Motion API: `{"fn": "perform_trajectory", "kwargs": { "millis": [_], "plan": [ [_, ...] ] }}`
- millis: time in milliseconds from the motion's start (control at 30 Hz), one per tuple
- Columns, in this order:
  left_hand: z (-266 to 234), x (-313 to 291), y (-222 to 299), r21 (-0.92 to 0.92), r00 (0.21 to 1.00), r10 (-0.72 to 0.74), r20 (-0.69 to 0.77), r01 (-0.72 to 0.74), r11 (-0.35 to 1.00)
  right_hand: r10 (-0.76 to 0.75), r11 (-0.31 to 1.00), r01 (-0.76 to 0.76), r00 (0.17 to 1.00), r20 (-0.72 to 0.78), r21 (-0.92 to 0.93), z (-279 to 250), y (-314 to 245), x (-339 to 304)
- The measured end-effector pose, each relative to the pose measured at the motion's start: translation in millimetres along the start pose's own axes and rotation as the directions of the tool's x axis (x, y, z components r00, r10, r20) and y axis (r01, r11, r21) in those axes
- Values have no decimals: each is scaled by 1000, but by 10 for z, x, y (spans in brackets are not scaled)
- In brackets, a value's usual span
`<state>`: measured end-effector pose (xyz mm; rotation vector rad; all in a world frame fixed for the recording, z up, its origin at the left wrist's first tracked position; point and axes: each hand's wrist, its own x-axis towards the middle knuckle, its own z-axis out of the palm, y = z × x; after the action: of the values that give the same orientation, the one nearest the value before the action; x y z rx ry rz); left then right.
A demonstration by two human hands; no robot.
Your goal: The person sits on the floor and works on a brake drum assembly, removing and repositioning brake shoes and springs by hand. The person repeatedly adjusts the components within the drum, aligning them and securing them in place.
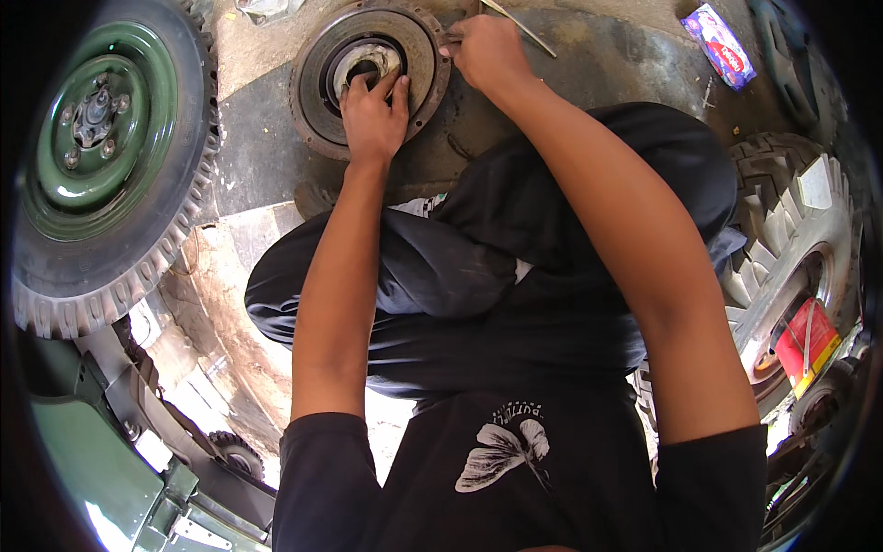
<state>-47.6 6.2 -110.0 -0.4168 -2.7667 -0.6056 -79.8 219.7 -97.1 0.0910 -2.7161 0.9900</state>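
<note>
A round, greasy metal flange (310,92) with small holes around its rim lies on the ground ahead of me. A pale ring (375,53) surrounds the dark opening at its centre. My left hand (372,118) rests on the flange with its fingers apart, the tips reaching to the central ring and opening. At the flange's right edge, my right hand (492,51) is closed, its fingertips pinched around something small and dark that I cannot make out. A thin pale rod (533,37) lies just beyond that hand.
A green wheel with a black tyre (170,138) stands at the left. Another tyre (773,221) is at the right, near a red and yellow packet (809,345). A purple packet (720,46) lies at the far right. Green metal bodywork (74,460) fills the lower left.
</note>
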Motion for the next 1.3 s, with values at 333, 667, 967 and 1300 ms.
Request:
{"fn": "perform_trajectory", "kwargs": {
  "millis": [333, 667, 967, 1300],
  "plan": [
    [-39, 4, 55, -63, 998, -65, 18, 66, 996, 43, 997, -40, 998, 43, -72, -62, -25, -50],
    [-42, -20, 11, -117, 995, -92, 32, 96, 989, 37, 999, -37, 999, 5, -6, -46, -35, -72],
    [-19, -40, -31, -119, 994, -103, 22, 105, 987, -15, 1000, 14, 1000, -2, -8, -26, -44, -80],
    [-23, -27, -71, -145, 998, -68, 19, 70, 987, -11, 1000, 11, 1000, -29, 5, -1, -28, -95]
  ]
}}
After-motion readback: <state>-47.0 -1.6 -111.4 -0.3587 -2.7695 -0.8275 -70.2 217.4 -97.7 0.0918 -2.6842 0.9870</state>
